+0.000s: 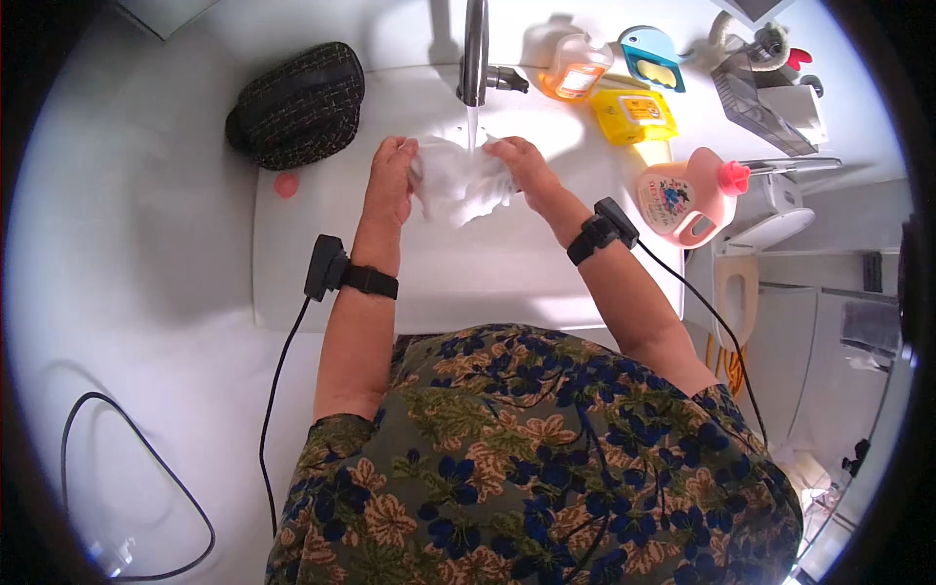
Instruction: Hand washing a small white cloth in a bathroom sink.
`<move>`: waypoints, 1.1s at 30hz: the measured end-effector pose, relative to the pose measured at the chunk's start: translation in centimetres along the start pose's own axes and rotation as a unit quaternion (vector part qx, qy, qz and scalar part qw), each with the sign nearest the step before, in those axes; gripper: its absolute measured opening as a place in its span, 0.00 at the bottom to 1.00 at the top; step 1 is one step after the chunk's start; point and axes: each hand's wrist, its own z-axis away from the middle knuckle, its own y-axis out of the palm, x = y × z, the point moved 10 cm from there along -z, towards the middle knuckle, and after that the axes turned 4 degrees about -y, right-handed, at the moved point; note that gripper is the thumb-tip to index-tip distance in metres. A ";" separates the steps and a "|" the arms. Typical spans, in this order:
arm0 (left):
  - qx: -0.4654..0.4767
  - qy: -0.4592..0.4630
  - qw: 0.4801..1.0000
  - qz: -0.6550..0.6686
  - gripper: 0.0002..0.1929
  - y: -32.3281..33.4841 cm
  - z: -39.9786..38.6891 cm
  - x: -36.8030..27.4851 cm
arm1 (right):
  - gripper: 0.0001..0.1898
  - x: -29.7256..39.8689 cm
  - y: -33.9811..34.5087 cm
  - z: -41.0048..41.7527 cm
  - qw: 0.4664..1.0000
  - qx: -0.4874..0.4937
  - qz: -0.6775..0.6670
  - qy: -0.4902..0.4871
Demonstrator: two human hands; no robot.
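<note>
A wet white cloth (464, 183) is stretched between my two hands over the white sink (468, 270). My left hand (393, 175) grips its left edge, the thumb on top. At its upper right edge, my right hand (525, 167) holds the cloth between thumb and fingers. Water runs from the chrome faucet (475, 55) onto the cloth's upper middle. The undersides of both hands' grips are hidden.
A black woven bag (300, 106) and a small pink disc (286, 185) lie at the left rim. Along the right stand an orange soap bottle (578, 67), a yellow wipes pack (635, 115), a whale-shaped soap holder (654, 58) and a pink detergent jug (687, 197). Black cables trail from both wrists.
</note>
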 end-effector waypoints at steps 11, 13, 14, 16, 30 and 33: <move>0.162 -0.023 0.966 0.199 0.06 7.1 2.1 -3.3 | 0.52 -0.1 3.7 1.4 0.980 0.149 0.127 -0.030; 0.173 -0.027 0.962 0.208 0.07 7.6 2.4 -3.5 | 0.49 -0.8 4.2 2.0 0.979 0.163 0.119 -0.011; 0.169 -0.020 0.961 0.217 0.06 7.6 2.4 -3.6 | 0.46 -1.1 4.5 2.2 0.982 0.172 0.071 -0.001; 0.166 -0.002 0.958 0.235 0.06 7.5 2.1 -3.7 | 0.41 -1.5 5.0 2.1 0.984 0.174 -0.019 0.018; 0.108 -0.024 0.993 -0.032 0.27 -1.2 0.8 2.3 | 0.20 3.5 3.7 -0.7 0.963 0.105 0.113 -0.221; 0.158 0.044 0.957 -0.241 0.37 2.2 1.5 3.2 | 0.18 4.4 4.6 0.2 0.931 0.099 0.272 -0.224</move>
